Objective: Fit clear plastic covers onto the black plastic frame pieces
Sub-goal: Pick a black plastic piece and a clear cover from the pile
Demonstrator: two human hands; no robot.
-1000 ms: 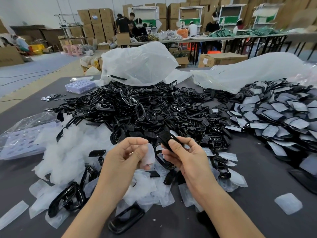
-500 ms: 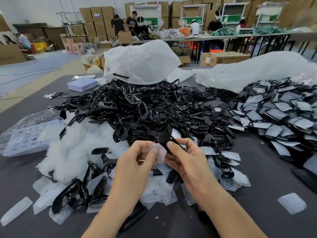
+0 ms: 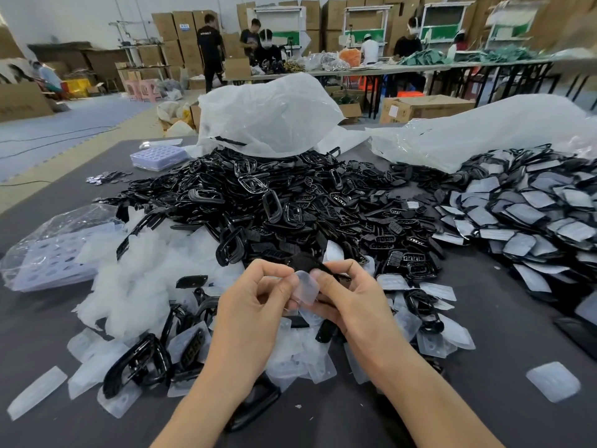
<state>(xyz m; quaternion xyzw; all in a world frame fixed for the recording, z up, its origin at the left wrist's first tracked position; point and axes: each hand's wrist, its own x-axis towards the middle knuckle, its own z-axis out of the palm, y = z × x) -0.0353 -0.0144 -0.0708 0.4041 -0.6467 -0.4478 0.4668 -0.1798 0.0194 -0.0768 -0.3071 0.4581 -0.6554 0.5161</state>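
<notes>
- Thumb and forefinger of left hand (image 3: 255, 305) pinch a small clear rounded plastic cover (image 3: 305, 287) by its left edge.
- right hand (image 3: 352, 305): fingers curled, pinching black plastic frame piece (image 3: 303, 261); the cover lies against its front.
- both are held over the dark grey table (image 3: 484, 324), above loose clear covers (image 3: 135, 273).
- heap of black frames (image 3: 274, 202) lies behind; pile of covered pieces (image 3: 523, 215) at far right.

Rounded, translucent clear cover (image 3: 305, 288) against the black frame piece (image 3: 302, 262) just behind it.
</notes>
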